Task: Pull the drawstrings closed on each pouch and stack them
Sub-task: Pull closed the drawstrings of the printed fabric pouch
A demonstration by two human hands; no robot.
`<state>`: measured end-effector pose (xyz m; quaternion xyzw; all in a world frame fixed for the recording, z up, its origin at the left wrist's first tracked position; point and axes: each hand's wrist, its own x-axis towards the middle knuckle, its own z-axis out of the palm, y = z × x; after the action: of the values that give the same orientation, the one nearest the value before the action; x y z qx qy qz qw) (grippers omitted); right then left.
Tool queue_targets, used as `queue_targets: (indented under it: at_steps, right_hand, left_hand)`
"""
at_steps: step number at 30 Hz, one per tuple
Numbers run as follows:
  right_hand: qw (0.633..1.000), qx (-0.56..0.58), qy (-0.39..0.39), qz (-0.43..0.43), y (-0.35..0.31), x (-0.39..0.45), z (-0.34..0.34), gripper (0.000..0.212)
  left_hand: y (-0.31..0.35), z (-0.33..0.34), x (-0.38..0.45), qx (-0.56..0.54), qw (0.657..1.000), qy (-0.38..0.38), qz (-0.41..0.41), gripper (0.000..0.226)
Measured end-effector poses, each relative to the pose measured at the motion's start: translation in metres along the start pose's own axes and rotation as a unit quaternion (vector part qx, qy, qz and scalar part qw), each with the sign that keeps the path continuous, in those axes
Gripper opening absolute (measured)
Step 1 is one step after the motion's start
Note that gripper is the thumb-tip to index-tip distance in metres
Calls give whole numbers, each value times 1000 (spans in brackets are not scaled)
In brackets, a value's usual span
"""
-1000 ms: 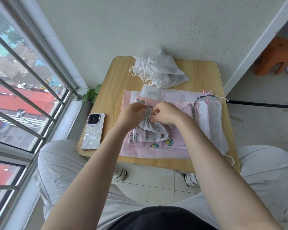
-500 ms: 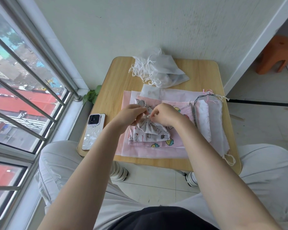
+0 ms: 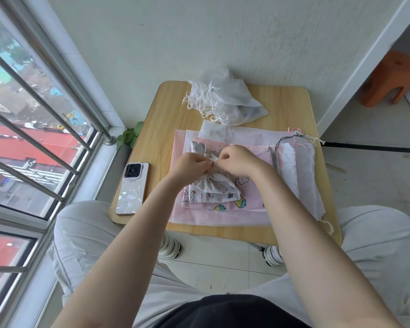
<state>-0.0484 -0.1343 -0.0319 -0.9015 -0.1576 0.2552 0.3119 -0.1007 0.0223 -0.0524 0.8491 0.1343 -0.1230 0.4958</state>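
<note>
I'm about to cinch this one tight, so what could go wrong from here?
Both hands, left hand and right hand, pinch the cat-print pouch at its gathered mouth; a hard pull may drag the pink pouches beneath it out of line. The phone lies near the table edge, so a left elbow swing could knock it off.

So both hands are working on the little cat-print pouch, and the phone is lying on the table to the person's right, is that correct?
Not quite. Both the left hand and the right hand are pinching the gathered top of the cat-print pouch, but the phone lies on the table to the person's left, on the window side. The head view shows it.
</note>
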Motion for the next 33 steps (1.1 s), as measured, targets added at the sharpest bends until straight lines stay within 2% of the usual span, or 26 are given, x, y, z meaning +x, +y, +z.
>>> queue_targets:
  at_steps: [2,4,6,9,13,18,23,27,30,33]
  right_hand:
    - [996,87,20,-10,-5,0,-2,17]
    - [971,233,40,-38,-12,-2,-3,10]
    - [944,319,60,-68,-12,-1,-2,21]
    - [960,255,91,-69,-2,5,5,37]
    - [973,211,71,-57,5,4,19,28]
    - [977,177,98,-70,8,4,21,19]
    - [985,126,73,-97,7,3,17,21]
    - [986,90,86,-108,9,6,18,17]
    - [987,88,78,-111,16,9,19,15]
    - [989,86,54,-103,24,10,18,17]
  left_hand:
    - [0,1,-1,50,998,-33,35,36]
    - [0,2,-1,82,995,-32,52,39]
    - [-1,1,0,43,998,-21,30,31]
    - [2,-4,-1,-54,998,-37,-15,24]
    - [7,-8,-3,-113,992,-40,-43,36]
    - [7,-9,-2,-109,991,-44,-63,27]
    - [9,-9,1,-78,994,-43,-71,22]
    - [7,-6,2,-81,992,-49,-80,22]
    - [3,-9,1,-94,992,-49,-68,24]
    - [-1,-10,2,-113,992,-25,-42,16]
